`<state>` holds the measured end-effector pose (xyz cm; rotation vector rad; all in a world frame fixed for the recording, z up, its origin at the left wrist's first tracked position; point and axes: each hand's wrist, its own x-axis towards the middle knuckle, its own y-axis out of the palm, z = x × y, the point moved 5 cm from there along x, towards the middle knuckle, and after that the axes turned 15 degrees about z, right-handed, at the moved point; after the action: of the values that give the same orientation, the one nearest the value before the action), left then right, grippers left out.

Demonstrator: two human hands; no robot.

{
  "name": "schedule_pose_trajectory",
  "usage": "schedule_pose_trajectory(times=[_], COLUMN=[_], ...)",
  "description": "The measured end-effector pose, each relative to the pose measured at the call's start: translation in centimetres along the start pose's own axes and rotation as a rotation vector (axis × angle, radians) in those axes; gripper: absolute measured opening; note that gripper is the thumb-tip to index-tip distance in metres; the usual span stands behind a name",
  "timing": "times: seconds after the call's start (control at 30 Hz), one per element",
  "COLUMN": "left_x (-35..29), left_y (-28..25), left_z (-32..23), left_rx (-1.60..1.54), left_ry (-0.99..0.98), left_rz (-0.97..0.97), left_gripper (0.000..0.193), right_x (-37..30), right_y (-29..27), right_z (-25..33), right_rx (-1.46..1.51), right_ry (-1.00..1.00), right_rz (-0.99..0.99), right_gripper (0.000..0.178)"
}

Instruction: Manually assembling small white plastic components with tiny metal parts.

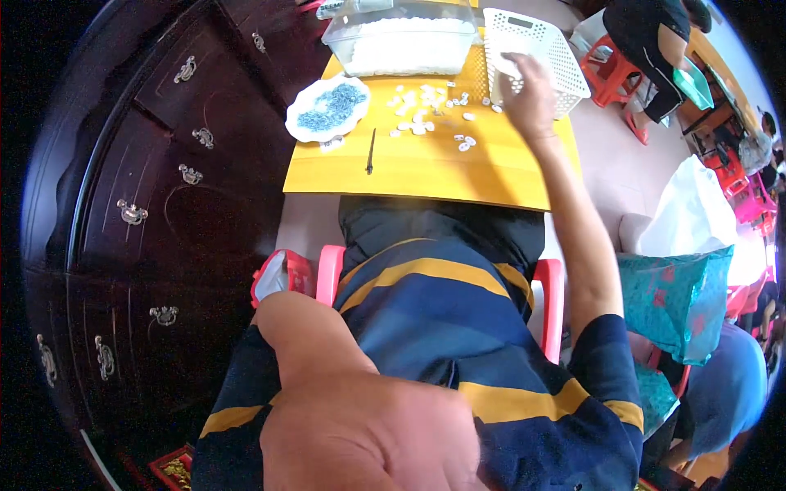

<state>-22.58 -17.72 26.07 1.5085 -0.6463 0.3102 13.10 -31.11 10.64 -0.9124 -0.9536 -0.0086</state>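
Observation:
My right hand [530, 100] reaches over the near left side of a white perforated basket [565, 69]. Its thumb and forefinger are apart, and I make out nothing between them. Close to the camera is my left hand [372, 430], raised in front of my striped shirt; its fingers are hidden. Many small white oval pieces [419, 128] lie scattered on the yellow table [442, 172], left of my right arm. A scalloped white plate [296, 123] holds a heap of thin blue-grey pieces [332, 106]. Between plate and white pieces lies a thin dark stick-like tool [371, 151].
A clear plastic bin [340, 41] full of white pieces stands at the table's far edge. Dark wooden drawers [164, 164] line the left. A teal bag [675, 299] and white bag [696, 204] sit at right. Beyond, a person [647, 49] holds a green basin [696, 84].

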Motion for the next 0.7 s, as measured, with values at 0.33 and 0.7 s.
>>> schedule_pose_trajectory(times=[0.33,0.7], left_x=[0.3,1.1], left_y=[-0.3,-10.0], left_z=[-1.2,-6.8], left_rx=[-0.018,0.919], left_ry=[-0.064,-0.383], left_rz=[0.121,0.434], left_gripper=[0.013,0.007], right_x=[-4.6,-4.8], right_y=[9.7,12.3], right_z=[3.7,5.2], right_rx=[0.023,0.037], right_ry=[0.04,0.082], right_rz=[0.406,0.519], right_gripper=[0.01,0.015])
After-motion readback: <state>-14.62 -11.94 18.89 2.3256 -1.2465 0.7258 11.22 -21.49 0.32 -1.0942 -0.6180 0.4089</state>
